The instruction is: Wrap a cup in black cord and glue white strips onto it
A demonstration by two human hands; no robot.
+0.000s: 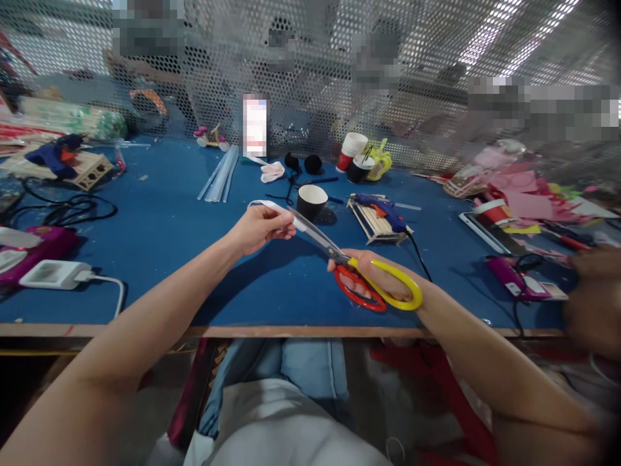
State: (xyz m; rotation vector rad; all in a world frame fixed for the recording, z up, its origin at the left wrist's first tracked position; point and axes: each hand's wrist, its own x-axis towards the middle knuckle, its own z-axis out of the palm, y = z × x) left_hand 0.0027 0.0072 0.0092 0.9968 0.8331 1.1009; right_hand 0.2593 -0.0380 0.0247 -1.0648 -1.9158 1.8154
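My right hand (359, 278) grips a pair of scissors (402, 288) by its red and yellow handles, with the blades pointing up and left. A white strip (272, 206), perhaps ribbon or paper, is pinched in my left hand (264, 228). The strip's right end lies along the scissor blades; whether they touch or cut it I cannot tell. Just beyond the blades stands a black paper cup (312, 202) with a white inside. To its right a blue glue gun (381, 210) rests on a small rack of wooden sticks (373, 223).
Clear glue sticks (220, 173), a pale ribbon bundle (272, 171), a black ball (313, 164) and stacked paper cups (352, 152) stand towards the perforated metal screen (310, 97). Purple power strips (43, 249) lie left and right. Pink craft pieces (526, 194) and another person's hand (594, 304) are at right.
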